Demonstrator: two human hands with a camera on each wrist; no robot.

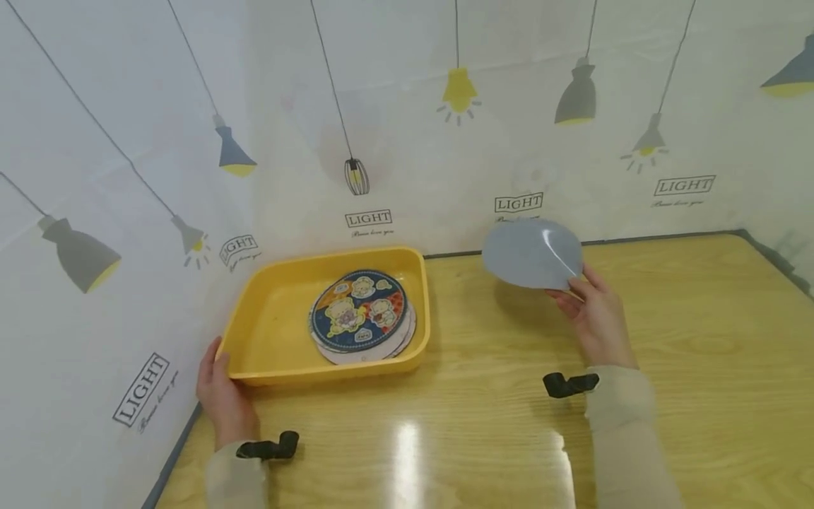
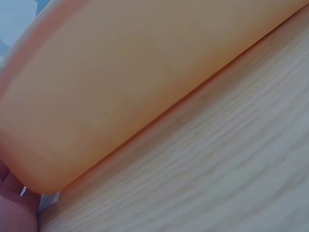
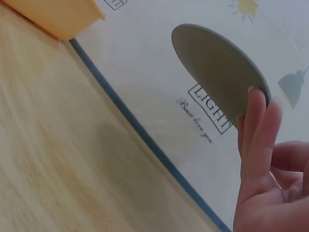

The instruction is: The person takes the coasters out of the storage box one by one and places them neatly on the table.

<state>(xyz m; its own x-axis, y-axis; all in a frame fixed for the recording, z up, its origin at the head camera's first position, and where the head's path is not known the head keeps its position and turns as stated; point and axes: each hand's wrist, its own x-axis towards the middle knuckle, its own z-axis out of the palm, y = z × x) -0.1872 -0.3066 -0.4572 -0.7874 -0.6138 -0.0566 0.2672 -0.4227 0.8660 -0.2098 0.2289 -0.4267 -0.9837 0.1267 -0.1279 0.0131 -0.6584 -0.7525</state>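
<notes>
A yellow plastic tray (image 1: 270, 329) sits at the left of the table against the wall. My left hand (image 1: 225, 399) holds its near left corner, fingers along the outer side. In the left wrist view, the tray's side wall (image 2: 130, 72) fills much of the picture, with only a bit of the hand (image 2: 17, 210) showing. A stack of round mats (image 1: 360, 311) lies in the tray's right half, a dark blue one with cartoon bears on top. My right hand (image 1: 603, 322) pinches another round mat, plain grey-blue (image 1: 531, 253), by its edge, tilted above the table.
The wood-grain table (image 1: 483, 424) extends to the right and toward me. Behind it and on the left stands a white wall covering (image 1: 420, 155) printed with lamps and the word LIGHT. A dark strip (image 3: 130, 118) runs along the table's back edge.
</notes>
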